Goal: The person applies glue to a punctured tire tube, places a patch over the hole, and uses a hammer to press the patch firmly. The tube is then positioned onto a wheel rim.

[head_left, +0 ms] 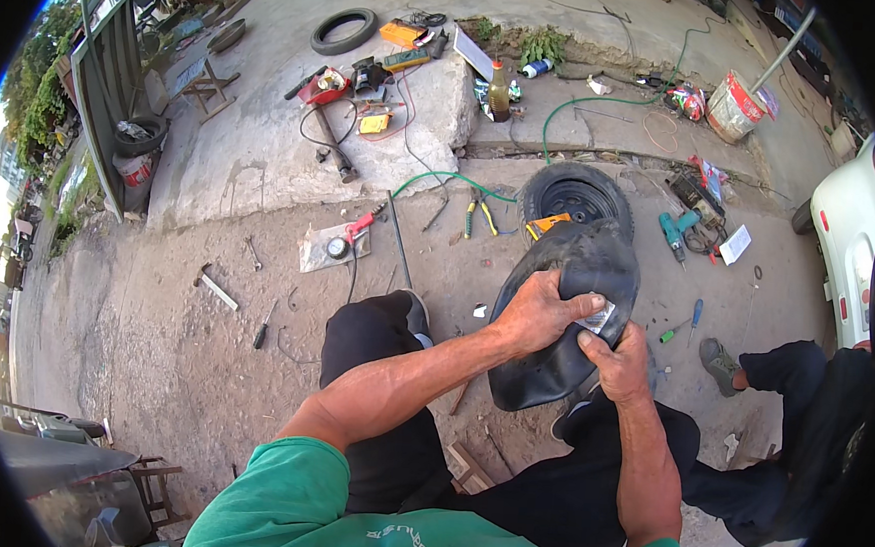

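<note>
Black inner tube, held in both hands

Inner tube: one, rubber, raised off the ground before the person's knees. Left hand: closed on its upper part, thumb beside a pale patch. Right hand: gripping the near edge, thumb just below that patch. Beyond the tube: one tyred wheel, on the ground. Right of wheel: teal drill. Left of wheel: yellow-handled pliers. Farther left: round gauge; hammer.
</note>
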A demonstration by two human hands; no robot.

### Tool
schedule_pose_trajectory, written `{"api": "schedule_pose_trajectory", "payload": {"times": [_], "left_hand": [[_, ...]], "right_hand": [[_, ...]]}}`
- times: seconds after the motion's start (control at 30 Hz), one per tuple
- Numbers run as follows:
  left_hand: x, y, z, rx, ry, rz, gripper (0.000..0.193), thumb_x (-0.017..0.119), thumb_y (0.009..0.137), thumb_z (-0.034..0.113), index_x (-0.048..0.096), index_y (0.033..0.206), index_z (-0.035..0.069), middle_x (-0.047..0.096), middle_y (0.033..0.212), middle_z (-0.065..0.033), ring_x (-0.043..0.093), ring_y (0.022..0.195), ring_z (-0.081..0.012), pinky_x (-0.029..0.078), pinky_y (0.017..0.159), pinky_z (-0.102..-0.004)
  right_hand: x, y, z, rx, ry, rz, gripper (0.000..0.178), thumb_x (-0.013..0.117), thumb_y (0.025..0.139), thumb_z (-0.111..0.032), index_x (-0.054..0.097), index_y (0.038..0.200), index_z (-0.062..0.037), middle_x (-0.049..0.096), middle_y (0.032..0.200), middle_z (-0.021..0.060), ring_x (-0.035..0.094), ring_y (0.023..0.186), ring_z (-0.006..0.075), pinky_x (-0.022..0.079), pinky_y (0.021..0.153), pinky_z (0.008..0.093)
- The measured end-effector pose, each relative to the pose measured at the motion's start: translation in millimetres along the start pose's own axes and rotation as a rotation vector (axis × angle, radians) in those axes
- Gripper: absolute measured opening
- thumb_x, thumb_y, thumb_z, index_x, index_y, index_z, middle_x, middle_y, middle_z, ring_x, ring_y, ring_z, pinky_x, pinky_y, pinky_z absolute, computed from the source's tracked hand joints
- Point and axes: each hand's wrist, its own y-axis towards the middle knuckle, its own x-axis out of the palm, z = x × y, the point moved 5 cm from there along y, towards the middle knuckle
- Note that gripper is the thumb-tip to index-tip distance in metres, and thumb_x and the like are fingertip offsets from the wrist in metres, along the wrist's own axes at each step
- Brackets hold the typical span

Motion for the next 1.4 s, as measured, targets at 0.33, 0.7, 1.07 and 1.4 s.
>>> {"api": "schedule_pose_trajectory", "payload": {"times": [0.33,0.7,1.07,1.4], "left_hand": [[-5,7,-31,-0.005,0.225,-0.027,0.045,0.057,0.107,0.041,0.067,0.119,-0.002,0.071,0.106,-0.0063,0.062,0.097,-0.0124,0.052,0.087,-0.0319],[-12,-6,-9,-0.163,0.317,0.052,0.063,0.057,0.104,0.053,0.068,0.119,-0.007,0.071,0.107,-0.0087,0.063,0.098,-0.0150,0.053,0.085,-0.0340],[-35,-2,11,-0.066,0.371,0.110,0.053,0.061,0.102,0.049,0.071,0.121,0.000,0.072,0.107,-0.0060,0.062,0.098,-0.0138,0.049,0.084,-0.0317],[-79,-11,57,0.086,0.390,0.146,0.041,0.067,0.099,0.033,0.071,0.118,-0.003,0.073,0.100,-0.0100,0.064,0.094,-0.0164,0.051,0.087,-0.0333]], "right_hand": [[-1,6,-4,0.138,0.352,0.110,0.022,0.070,0.098,-0.019,0.070,0.115,-0.0038,0.070,0.105,-0.0005,0.063,0.091,0.0091,0.050,0.082,0.0274],[-6,4,1,0.095,0.356,0.113,0.019,0.072,0.098,-0.018,0.071,0.111,-0.0037,0.070,0.100,-0.0007,0.064,0.089,0.0091,0.051,0.080,0.0271],[-17,6,8,0.122,0.276,0.175,0.020,0.071,0.096,-0.017,0.070,0.110,-0.0023,0.072,0.101,0.0026,0.067,0.088,0.0119,0.053,0.080,0.0286],[-2,-8,32,0.177,0.289,0.298,0.015,0.072,0.095,-0.013,0.070,0.107,-0.0032,0.071,0.099,0.0016,0.066,0.087,0.0120,0.052,0.079,0.0287]]}}
